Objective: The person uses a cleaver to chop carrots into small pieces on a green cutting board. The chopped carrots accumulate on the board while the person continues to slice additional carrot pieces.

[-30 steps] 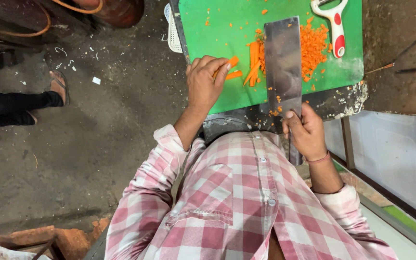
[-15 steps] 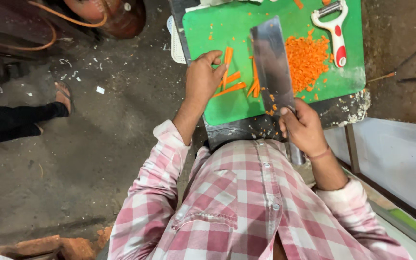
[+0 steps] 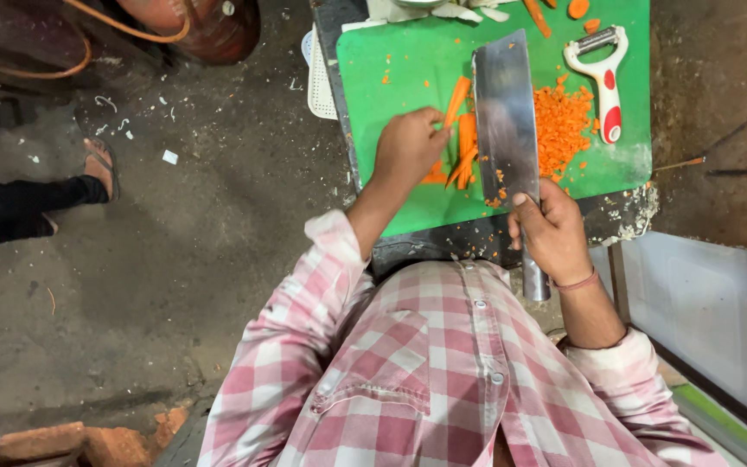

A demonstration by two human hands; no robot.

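A green cutting board [image 3: 408,60] lies on a dark table ahead of me. My left hand [image 3: 406,149] presses down on a bundle of orange carrot strips [image 3: 462,138] in the board's middle. My right hand [image 3: 551,232] grips the steel handle of a broad cleaver [image 3: 505,112], whose blade stands flat-side up just right of the strips. A heap of finely diced carrot [image 3: 562,125] lies right of the blade. Bits of carrot stick to the blade near my thumb.
A white and red peeler [image 3: 604,82] rests on the board's right side. Carrot pieces [image 3: 577,9] lie at the far edge. Another person's leg and sandalled foot [image 3: 97,169] are on the concrete floor at left. A reddish vessel [image 3: 205,26] stands at top left.
The view has shifted so the board sits lower in frame. My left hand has settled on the carrot strips, and the cleaver has stayed beside them with my right hand on it.
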